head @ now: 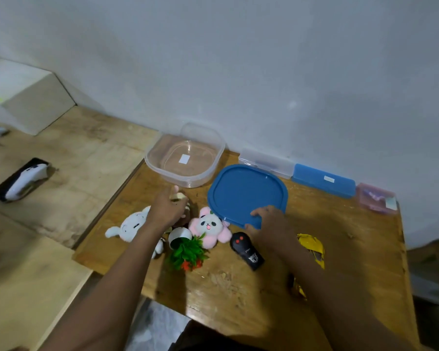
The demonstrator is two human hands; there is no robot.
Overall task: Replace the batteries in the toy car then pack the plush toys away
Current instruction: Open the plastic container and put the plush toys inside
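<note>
One brown plush sits gripped in the left hand, while the right hand holds the blue lid by its near edge

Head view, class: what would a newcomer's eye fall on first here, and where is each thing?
The big blue lid stands out on the table, its near edge gripped by the right hand. Left of it, by the wall, sits an empty clear container. In front lies a pink panda plush, beside the left hand gripping a brown plush.
</note>
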